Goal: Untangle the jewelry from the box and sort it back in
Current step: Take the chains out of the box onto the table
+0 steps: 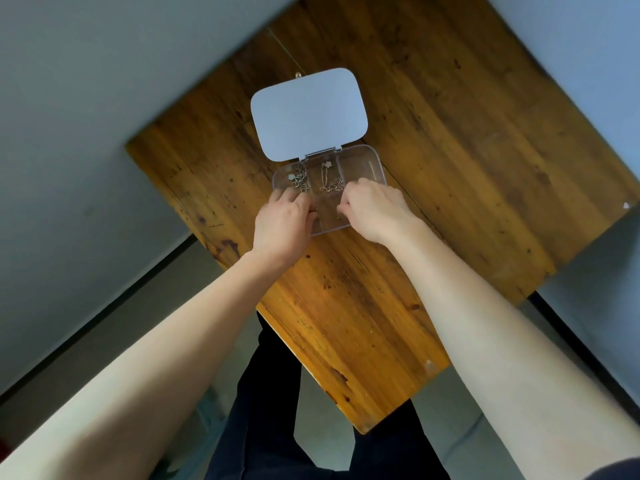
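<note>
Both hands, left hand (282, 221) and right hand (375, 211), are reaching into the clear plastic box (372, 164); finger grip hidden, cannot tell. The thin tangled chains (330, 183) look light, floppy, snaggy: pinch one loose end.

Left hand (282, 221), right hand (375, 209): arms extended, fingers curled.

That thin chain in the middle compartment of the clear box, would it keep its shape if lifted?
Probably not. The chain lies in loose bends, so it likely droops and swings. It looks fine and light, apt to snag. Its small flower charm may hang lowest.
</note>
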Demonstrator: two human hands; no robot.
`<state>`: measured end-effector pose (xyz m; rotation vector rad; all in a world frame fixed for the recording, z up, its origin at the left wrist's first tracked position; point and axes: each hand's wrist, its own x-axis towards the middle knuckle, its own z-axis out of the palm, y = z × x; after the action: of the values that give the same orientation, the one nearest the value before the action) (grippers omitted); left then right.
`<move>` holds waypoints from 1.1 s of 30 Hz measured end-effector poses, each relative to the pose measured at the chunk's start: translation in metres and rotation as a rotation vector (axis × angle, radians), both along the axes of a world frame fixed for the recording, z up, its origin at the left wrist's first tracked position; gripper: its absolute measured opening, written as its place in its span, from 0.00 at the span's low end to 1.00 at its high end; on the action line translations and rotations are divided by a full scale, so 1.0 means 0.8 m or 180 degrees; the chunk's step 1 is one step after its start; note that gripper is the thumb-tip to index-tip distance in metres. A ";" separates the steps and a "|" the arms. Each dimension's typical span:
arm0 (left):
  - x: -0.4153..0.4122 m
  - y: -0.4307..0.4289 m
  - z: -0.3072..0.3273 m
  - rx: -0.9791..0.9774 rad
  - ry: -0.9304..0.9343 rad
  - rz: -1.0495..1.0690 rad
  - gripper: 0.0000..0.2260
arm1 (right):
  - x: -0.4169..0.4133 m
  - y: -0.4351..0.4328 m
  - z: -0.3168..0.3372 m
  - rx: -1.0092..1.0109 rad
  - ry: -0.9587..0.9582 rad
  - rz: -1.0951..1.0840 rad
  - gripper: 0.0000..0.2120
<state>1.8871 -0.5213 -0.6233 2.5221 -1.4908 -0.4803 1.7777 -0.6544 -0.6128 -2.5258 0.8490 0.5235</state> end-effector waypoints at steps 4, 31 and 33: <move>-0.024 0.015 0.026 -0.0990 0.0802 0.0401 0.02 | -0.038 0.007 0.025 0.0490 -0.1181 -0.1234 0.05; -0.113 0.025 0.035 -0.0066 0.2156 0.1234 0.03 | -0.175 0.071 0.004 0.0663 -0.0685 -0.2475 0.12; -0.087 0.011 0.040 -0.0220 0.1695 0.0902 0.05 | -0.155 0.055 0.012 0.0450 -0.0813 -0.1970 0.12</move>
<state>1.8176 -0.5122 -0.5911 2.2489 -0.9246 -0.9366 1.6536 -0.6107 -0.6030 -1.9941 1.3528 0.0533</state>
